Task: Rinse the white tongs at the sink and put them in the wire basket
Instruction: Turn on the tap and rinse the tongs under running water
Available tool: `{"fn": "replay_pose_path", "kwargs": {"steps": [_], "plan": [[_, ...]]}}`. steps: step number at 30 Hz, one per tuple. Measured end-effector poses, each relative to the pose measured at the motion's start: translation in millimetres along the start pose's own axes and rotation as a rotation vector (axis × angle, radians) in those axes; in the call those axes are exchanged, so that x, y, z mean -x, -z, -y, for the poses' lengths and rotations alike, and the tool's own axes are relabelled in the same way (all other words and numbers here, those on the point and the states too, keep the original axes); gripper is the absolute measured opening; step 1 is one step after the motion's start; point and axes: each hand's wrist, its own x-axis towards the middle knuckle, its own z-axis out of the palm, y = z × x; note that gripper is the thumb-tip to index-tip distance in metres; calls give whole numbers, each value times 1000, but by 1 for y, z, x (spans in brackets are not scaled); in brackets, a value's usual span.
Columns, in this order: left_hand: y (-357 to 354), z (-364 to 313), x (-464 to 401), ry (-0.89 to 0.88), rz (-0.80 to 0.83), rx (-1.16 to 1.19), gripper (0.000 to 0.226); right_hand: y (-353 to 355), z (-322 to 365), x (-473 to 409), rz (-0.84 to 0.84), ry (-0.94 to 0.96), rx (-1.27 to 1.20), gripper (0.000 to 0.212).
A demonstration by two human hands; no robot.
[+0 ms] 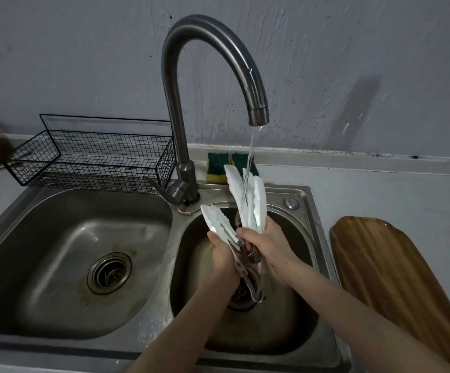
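1. The faucet (180, 168) stands behind the sink (303, 200), at the divide between its two basins.
2. The wire basket (92, 160) sits on the surface left of the faucet.
3. Two sponges (218, 168) lean just right of the faucet.
4. A wooden board (396, 278) lies well right of the faucet, beside the sink.
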Motion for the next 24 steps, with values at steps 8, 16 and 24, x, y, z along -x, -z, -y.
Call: {"fn": "replay_pose_path", "kwargs": {"steps": [8,16,24], "plan": [[8,1,-13,107,61,79,48,5,-6,0,114,-72,151,46],[1,-23,-7,-202,-184,-617,70,1,-9,3,158,-51,159,34],[8,-33,-16,-427,-63,-418,52,4,-11,0,160,37,288,18]]}}
